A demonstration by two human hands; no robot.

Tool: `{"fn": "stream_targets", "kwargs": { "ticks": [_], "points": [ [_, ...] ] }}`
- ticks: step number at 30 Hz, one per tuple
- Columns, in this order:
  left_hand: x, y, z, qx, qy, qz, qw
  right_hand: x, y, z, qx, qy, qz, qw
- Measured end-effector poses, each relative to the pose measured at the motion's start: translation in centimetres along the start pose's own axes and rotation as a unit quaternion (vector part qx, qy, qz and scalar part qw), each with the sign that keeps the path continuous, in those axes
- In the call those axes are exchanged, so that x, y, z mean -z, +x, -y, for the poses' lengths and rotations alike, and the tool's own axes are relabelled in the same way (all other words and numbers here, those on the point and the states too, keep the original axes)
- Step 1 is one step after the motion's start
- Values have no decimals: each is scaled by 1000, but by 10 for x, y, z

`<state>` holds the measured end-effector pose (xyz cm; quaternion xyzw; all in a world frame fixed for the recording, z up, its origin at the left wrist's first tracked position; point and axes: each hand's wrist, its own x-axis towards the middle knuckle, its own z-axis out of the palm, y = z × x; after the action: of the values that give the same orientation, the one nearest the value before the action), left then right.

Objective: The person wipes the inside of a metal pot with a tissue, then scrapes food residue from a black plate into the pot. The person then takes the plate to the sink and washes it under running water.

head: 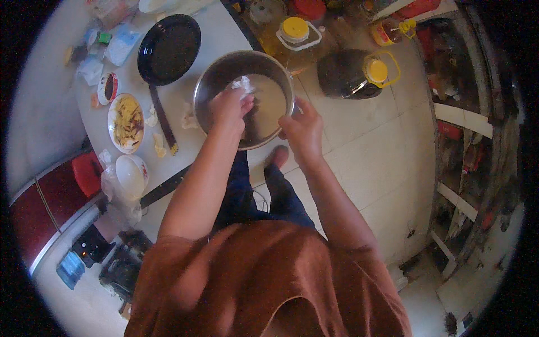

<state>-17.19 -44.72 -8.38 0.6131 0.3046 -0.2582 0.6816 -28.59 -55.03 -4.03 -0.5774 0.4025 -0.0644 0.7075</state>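
Note:
A round stainless-steel pot (269, 99) is tilted in front of me, its open mouth facing up towards my head. My right hand (304, 126) grips its rim on the right side, thumb over the edge. Inside the mouth, my left hand (231, 107) pinches a crumpled white tissue (243, 84) near the inner wall. The pot's bottom looks pale and smooth; shadow darkens its left part. What the underside of the pot rests on is hidden.
On the white table (219, 29) are a black frying pan (170, 50), bundled chopsticks (162, 120), a plate of food (126, 122), a small sauce bowl (110, 87) and a white bowl (131, 175). Large oil jugs (349, 76) with yellow caps stand on the tiled floor; shelving (461, 120) lines the right.

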Motion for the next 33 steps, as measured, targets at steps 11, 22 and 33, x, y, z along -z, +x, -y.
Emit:
{"fn": "stream_targets", "kwargs": {
  "ticks": [11, 22, 33],
  "points": [
    [-34, 65, 17, 16, -8, -2, 1000, -12, -10, 11, -9, -20, -32, 999],
    [-39, 8, -51, -38, 13, 141, 989, -1, -1, 0, -8, -105, -23, 994],
    [28, -39, -99, -174, -23, 114, 978, 4, -9, 9, -18, 23, -61, 998]
  ]
}}
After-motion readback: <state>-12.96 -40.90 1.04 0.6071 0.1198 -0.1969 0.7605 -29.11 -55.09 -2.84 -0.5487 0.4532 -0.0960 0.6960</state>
